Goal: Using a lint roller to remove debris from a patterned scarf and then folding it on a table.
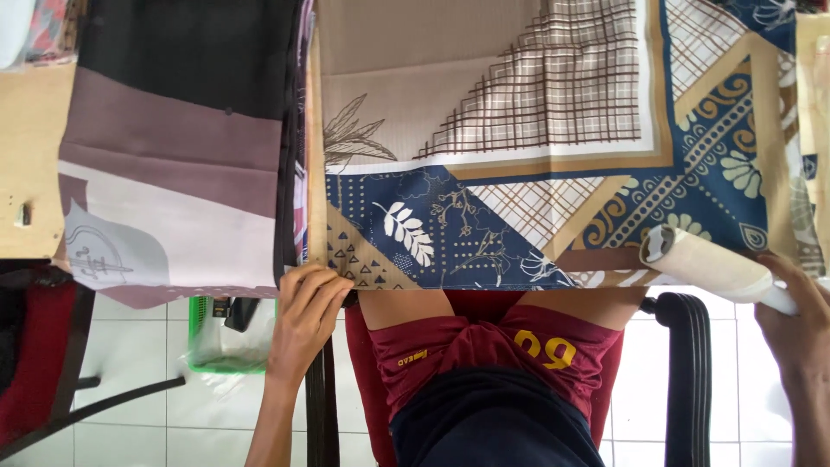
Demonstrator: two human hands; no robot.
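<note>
Item: blue, tan and white patterned fabric (553, 147), which we are spreading flat over the wooden table (26, 156). Our left hand (307, 316) is gripping its near edge; our right hand (795, 320) is holding a white lint roller (705, 259) against it. Beside it: folded mauve-and-black cloth (173, 156).

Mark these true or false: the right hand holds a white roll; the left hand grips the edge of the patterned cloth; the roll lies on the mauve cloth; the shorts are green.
1. The right hand holds a white cylindrical lint roller. True.
2. The left hand grips the near edge of the blue-and-tan patterned fabric. True.
3. The roll lies on the mauve-and-black folded fabric. False: it is over the patterned fabric.
4. The shorts are green. False: dark red.
</note>
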